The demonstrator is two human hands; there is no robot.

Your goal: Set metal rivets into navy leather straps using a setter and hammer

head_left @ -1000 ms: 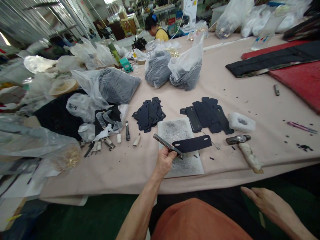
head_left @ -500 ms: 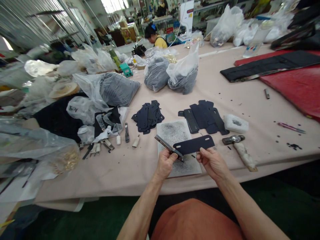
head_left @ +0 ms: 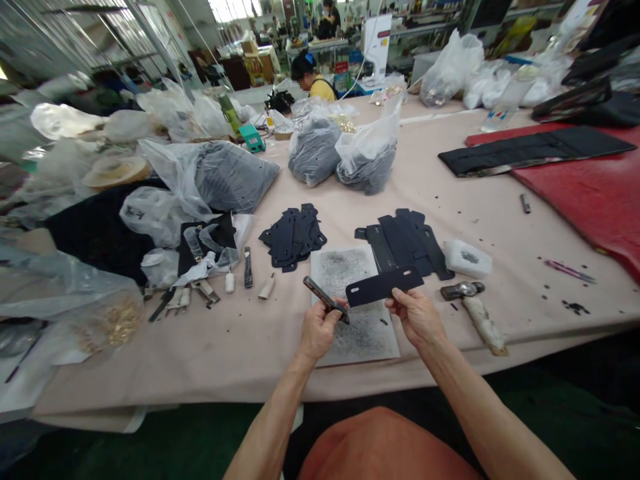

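My left hand (head_left: 318,333) is closed around a dark metal bar-shaped tool (head_left: 320,291), which slants up to the left; its exact kind is unclear. Between the thumb and fingers of my right hand (head_left: 416,317) is a dark navy strip (head_left: 383,287) with rounded corners and a slot near each end. Both are held over a white board (head_left: 363,343) covered in black speckles. Beyond the board, similar dark pieces lie in a left pile (head_left: 295,237) and a right pile (head_left: 400,240). A hammer (head_left: 463,290) with a wrapped handle rests right of my right hand.
A white block (head_left: 469,259) sits behind the hammer. Several small tools (head_left: 249,268) lie to the left. Filled plastic bags (head_left: 367,157) stand farther back. A pink pen-like tool (head_left: 570,271) and a red sheet (head_left: 590,193) are at right. Across the table is another person (head_left: 320,87).
The tool and the strip have drawn slightly apart, so the strip's left end now shows clear of the tool. The whole view has shifted a little.
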